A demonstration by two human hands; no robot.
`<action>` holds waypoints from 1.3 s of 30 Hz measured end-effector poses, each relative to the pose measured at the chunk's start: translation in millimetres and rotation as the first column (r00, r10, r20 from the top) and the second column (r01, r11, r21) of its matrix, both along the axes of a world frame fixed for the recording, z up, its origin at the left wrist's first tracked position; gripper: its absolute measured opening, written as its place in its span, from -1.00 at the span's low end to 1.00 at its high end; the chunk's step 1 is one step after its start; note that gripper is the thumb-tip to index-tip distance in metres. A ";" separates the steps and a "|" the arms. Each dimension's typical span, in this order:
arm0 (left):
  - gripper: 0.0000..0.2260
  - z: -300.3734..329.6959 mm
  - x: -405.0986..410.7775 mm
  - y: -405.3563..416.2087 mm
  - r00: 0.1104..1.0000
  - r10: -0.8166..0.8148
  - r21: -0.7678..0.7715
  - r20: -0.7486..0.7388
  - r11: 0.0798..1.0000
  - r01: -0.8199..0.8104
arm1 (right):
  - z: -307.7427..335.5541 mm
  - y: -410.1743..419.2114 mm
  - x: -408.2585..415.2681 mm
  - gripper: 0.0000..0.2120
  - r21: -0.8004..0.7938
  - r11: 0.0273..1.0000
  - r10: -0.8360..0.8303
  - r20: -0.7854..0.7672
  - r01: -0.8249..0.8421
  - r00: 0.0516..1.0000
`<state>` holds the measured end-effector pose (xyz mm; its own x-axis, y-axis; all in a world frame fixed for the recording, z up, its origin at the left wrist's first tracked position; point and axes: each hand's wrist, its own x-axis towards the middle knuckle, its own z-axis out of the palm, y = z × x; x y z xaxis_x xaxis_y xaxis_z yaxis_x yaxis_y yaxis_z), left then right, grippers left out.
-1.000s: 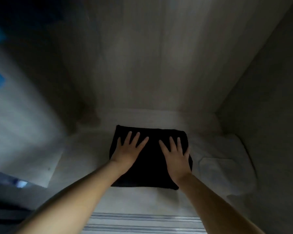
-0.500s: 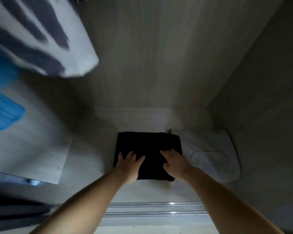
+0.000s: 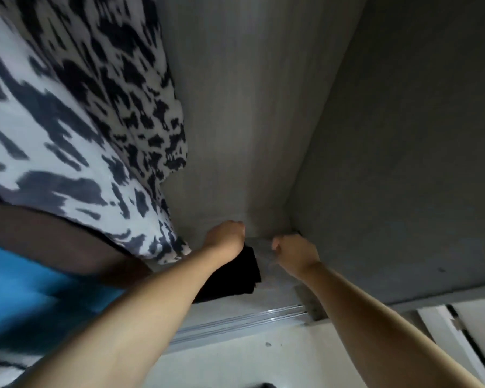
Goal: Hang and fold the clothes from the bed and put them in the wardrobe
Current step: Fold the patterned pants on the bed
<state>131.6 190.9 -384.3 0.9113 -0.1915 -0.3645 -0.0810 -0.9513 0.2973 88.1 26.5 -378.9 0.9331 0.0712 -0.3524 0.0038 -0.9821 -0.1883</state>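
Note:
A folded black garment (image 3: 233, 278) lies on the wardrobe floor (image 3: 277, 289), partly hidden by my left forearm. My left hand (image 3: 226, 238) sits over its far end with the fingers curled down out of sight onto the cloth. A pale folded garment (image 3: 261, 246) lies beside it toward the right back corner. My right hand (image 3: 294, 254) is curled over that pale cloth, thumb showing. Whether it holds the cloth is hidden.
A black-and-white patterned garment (image 3: 81, 121) hangs at the left, with a dark brown one (image 3: 53, 242) and a blue one (image 3: 25, 289) below it. The wardrobe's right wall (image 3: 403, 163) stands close. A metal sliding track (image 3: 235, 323) borders the light room floor (image 3: 249, 359).
The view has lifted and swung right, so the hanging clothes now fill the left. Both hands went from flat on the black garment to curled, the right one shifting onto the pale cloth.

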 end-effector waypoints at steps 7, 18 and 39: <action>-0.82 132.5 -27.7 -50.7 0.956 -0.253 -0.007 0.148 0.966 0.257 | 122.7 -32.0 -66.8 -0.73 -0.055 0.988 -0.138 0.075 0.142 0.988; -0.80 195.7 -133.8 -191.5 0.700 -0.685 -0.037 0.200 0.709 0.704 | 186.3 -133.9 -231.8 -0.72 -0.148 0.825 -0.525 0.160 0.546 0.836; -0.76 237.0 -391.8 -594.2 0.302 -0.923 -0.162 0.240 0.268 0.950 | 235.0 -454.0 -612.9 -0.62 -0.182 0.210 -0.933 0.257 0.961 0.253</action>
